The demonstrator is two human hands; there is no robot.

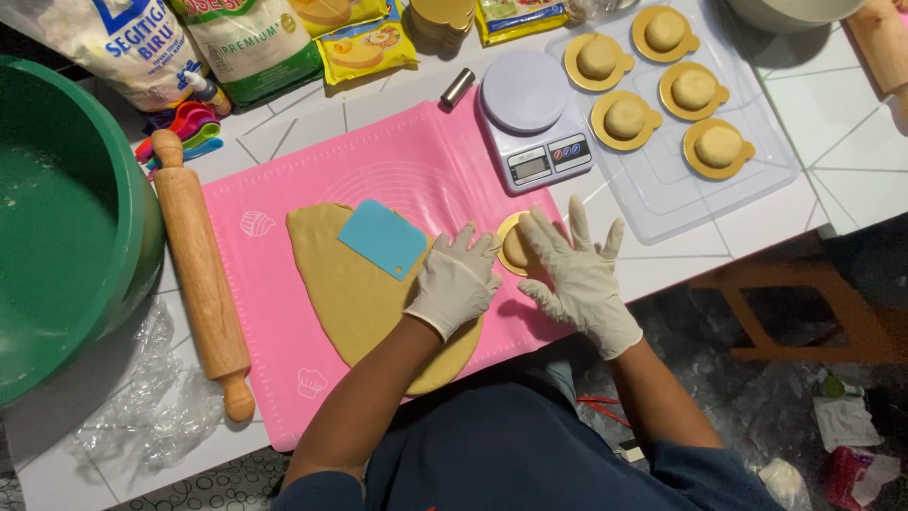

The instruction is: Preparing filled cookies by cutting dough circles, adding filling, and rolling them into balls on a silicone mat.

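Both my hands wear white gloves. My left hand [456,279] rests on the edge of a flat sheet of tan dough [350,293] spread on a pink silicone mat [426,166]. My right hand [575,270] lies fingers spread beside a dough ball [515,248] that sits on a small gold card disc at the mat's right edge; both hands touch or flank this ball. A light blue plastic scraper [383,237] lies on the dough sheet.
A wooden rolling pin [200,270] lies left of the mat, a big green bowl [66,218] farther left. A digital kitchen scale [534,118] stands behind the mat. A clear tray [662,189] holds several dough balls on gold discs. Flour bags line the back.
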